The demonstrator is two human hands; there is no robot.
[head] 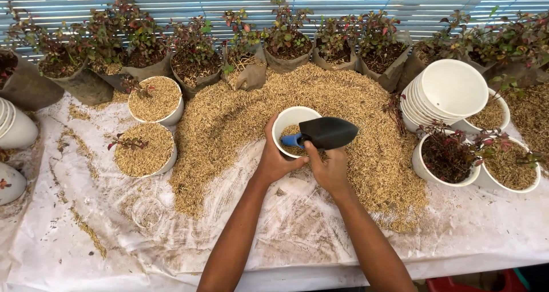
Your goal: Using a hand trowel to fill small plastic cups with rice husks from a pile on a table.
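My left hand point(275, 159) grips the near rim of a white pot point(287, 119) that stands at the front of a big heap of rice husks point(229, 126). My right hand point(330, 167) holds a small trowel by its blue handle point(290, 140). The trowel's black blade point(327, 132) lies across the pot's mouth, and some husk shows inside the pot.
Two husk-filled white pots point(155, 99) point(143, 150) stand at left, each with a small red-leaved plant. A stack of empty white pots point(440, 95) lies at right, next to planted pots point(449, 158). Bagged seedlings point(194, 58) line the back. White sheeting point(297, 235) covers the table.
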